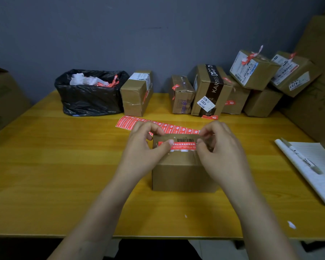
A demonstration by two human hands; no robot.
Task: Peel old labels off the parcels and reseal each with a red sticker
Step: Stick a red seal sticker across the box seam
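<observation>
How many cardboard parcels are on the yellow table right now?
8: one under the hands, one beside the bin bag, six at back right; others may be hidden.

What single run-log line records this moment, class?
step: sealing | left hand and right hand: pressing red sticker onto parcel top | sticker sheet: behind parcel | bin bag: holds scraps

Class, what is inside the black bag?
The black bag holds crumpled white paper and red sticker scraps at its open top. Anything deeper is hidden by its sides.
</observation>
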